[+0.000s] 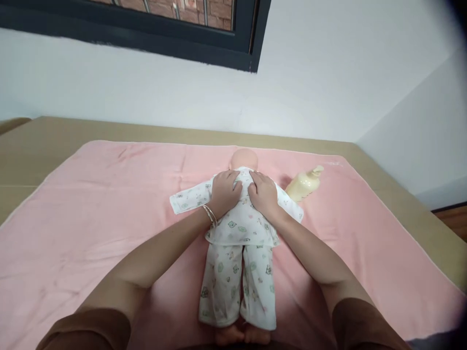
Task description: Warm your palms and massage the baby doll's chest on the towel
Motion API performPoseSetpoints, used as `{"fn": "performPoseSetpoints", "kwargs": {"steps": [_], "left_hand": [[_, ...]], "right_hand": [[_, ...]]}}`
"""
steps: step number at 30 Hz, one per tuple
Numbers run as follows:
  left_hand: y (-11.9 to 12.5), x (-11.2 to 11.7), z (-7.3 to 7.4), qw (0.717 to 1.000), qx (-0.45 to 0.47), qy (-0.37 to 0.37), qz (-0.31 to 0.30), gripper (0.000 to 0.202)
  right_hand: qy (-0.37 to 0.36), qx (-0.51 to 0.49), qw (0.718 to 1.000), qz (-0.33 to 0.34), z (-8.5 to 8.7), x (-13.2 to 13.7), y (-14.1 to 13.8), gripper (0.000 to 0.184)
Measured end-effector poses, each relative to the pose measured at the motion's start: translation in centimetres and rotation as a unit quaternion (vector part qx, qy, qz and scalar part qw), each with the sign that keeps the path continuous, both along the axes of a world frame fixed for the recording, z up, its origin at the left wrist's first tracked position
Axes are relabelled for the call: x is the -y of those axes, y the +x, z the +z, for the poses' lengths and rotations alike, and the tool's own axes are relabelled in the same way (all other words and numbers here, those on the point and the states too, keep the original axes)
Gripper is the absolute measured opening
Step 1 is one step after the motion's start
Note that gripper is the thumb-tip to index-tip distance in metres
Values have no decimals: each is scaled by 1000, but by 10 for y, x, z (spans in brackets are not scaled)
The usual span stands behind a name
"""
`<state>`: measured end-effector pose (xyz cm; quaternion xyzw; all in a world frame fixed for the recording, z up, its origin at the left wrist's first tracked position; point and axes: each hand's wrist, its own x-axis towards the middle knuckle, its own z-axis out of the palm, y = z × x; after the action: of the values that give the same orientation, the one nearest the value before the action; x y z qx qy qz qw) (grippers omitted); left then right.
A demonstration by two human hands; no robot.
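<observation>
A baby doll (243, 221) lies stretched out with its head (245, 158) away from me and its feet (241, 335) close to me. No face shows on the smooth head. It wears a white printed long-sleeved top and matching trousers (222, 287). My left hand (224, 192) rests flat on the left of the doll's upper body, below the shoulder. On the other side, my right hand (264, 192) lies the same way. Both hands have fingers stretched out, thumbs pointing inward, with a small gap between them. A bracelet circles my left wrist.
A pale yellow bottle (305, 184) lies on its side by the doll's right-hand sleeve. Beneath everything, a pink blanket (109, 218) covers most of the wooden table (394, 209). A white wall (182, 97) and a dark-framed window (146, 36) rise behind the table.
</observation>
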<state>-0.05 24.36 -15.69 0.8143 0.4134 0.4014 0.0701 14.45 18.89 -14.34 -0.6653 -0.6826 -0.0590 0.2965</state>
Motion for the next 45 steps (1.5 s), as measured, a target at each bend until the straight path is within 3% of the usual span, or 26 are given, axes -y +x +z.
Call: {"fn": "performPoseSetpoints", "kwargs": {"steps": [8, 15, 22, 27, 31, 36, 41, 45], "left_hand": [[-4, 3, 1, 999, 17, 15, -46, 31], [-4, 11, 2, 998, 30, 53, 7, 24], [-5, 8, 2, 999, -2, 25, 37, 30], [-5, 2, -1, 999, -17, 34, -9, 33], [-7, 1, -2, 994, 10, 84, -64, 29], [-9, 5, -1, 990, 62, 102, -71, 20], [-8, 6, 2, 998, 33, 42, -13, 26], [-8, 1, 3, 995, -9, 52, -80, 33]], "right_hand": [[27, -16, 999, 32, -4, 3, 5, 42], [77, 1, 997, -20, -4, 15, -1, 33], [18, 15, 999, -37, 9, 15, -4, 39], [-5, 24, 999, 36, 8, 5, 4, 46], [25, 57, 995, 74, 1, 5, 5, 48], [117, 6, 993, 10, -6, 14, -1, 34], [53, 3, 999, -10, -1, 12, -1, 40], [21, 33, 998, 45, 1, 4, 4, 48]]}}
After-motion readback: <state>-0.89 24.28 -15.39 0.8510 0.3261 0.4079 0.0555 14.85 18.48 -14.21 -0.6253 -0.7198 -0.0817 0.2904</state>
